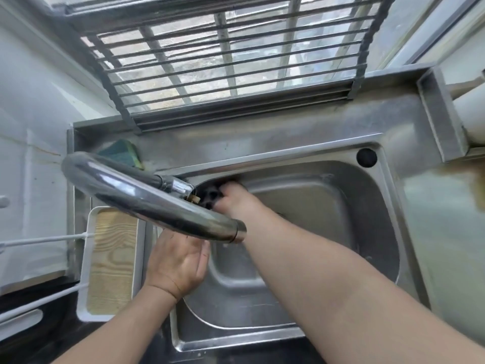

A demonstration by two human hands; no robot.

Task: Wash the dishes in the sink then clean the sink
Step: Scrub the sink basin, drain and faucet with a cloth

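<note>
- Down at the sink's (367, 206) far-left corner, my right hand (233, 200) has its fingers curled round a dark scrubber (208, 197), which it presses on the steel wall — what kind of pad, I can't tell.
- It looks soft and springy, probably wet and slippery; I'd bunch it in the fingers.
- My left hand (178, 261) hangs relaxed under the faucet (147, 198), holding nothing.
- Count: one basin — no dishes visible — one faucet, one green sponge (123, 153) on the ledge.
</note>
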